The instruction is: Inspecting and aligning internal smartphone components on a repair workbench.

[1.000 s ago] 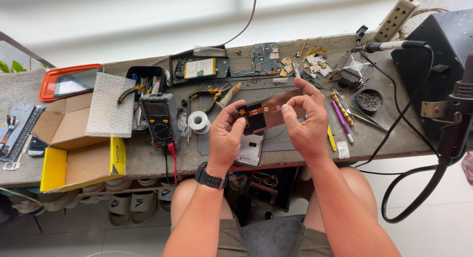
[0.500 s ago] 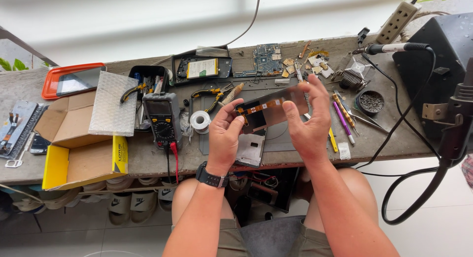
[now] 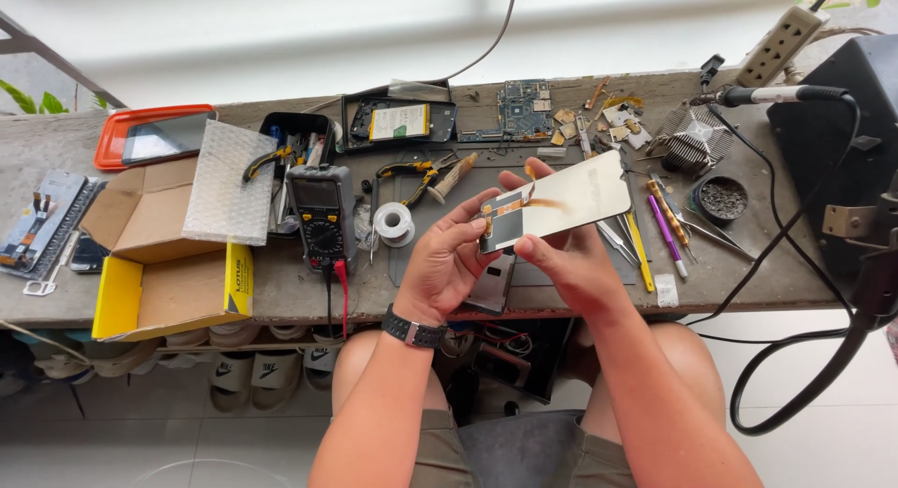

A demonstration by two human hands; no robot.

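Both hands hold a flat phone screen panel point(image 3: 571, 203) above the front of the workbench. Its pale back faces me, with an orange flex cable near its left end. My left hand point(image 3: 447, 263), with a black wristwatch, grips the panel's left end. My right hand point(image 3: 571, 263) supports it from below, thumb on the lower edge and fingertips behind the top. Under the hands lies a dark work mat point(image 3: 416, 203) with a small grey part point(image 3: 493, 287) on it.
A black multimeter point(image 3: 321, 215), solder spool point(image 3: 394, 223), pliers point(image 3: 412, 174) and open cardboard box point(image 3: 159, 254) stand left. An opened phone point(image 3: 400, 122), circuit board point(image 3: 524, 106), tweezers and pens point(image 3: 666, 221), a heat sink point(image 3: 690, 132) and a power strip point(image 3: 778, 44) lie behind and right.
The panel has been turned over: its dark side with orange strip gave way to the pale reflective back. Both hands stayed at the same spot, regripping.
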